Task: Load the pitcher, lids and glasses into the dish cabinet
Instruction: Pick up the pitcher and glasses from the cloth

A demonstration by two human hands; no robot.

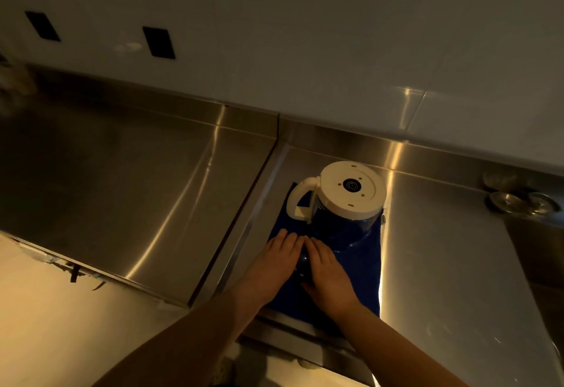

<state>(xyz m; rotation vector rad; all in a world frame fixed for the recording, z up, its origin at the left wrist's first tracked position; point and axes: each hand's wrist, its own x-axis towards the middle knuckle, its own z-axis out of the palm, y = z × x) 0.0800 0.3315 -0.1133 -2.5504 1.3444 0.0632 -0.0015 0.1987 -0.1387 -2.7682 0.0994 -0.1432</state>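
Both hands lie side by side on a blue cloth (363, 267), palms down. The left hand (279, 260) has its fingers straight and close together, pointing away from the person. The right hand (328, 267) is just beside it, fingers also fairly straight, thumb tucked toward the gap between the two. In that gap sits a small dark, rounded thing (302, 267), glossy like glass or clear plastic; most of it is hidden by the hands and shadow, and whether either hand grips it or only rests against it cannot be told. The forearms run down to the bottom edge and are cut off there. Just beyond the fingertips the pitcher (338, 203) stands upside down on the cloth: a clear, dark-looking body, a cream plastic handle looping out to the left, and a round cream base facing up with a black ringed disc at its centre. The cloth looks soft and matte, a rectangle laid on a brushed steel counter (442, 264) that shines in streaks. A seam and a raised lip divide this counter from another steel slab (122, 188) to the left. Behind runs a low steel upstand, then pale glossy wall tiles (305, 51) with two black rectangles (158, 42). At the far right, round metal fittings (518, 202) sit blurred beside a sink edge that is cut off.
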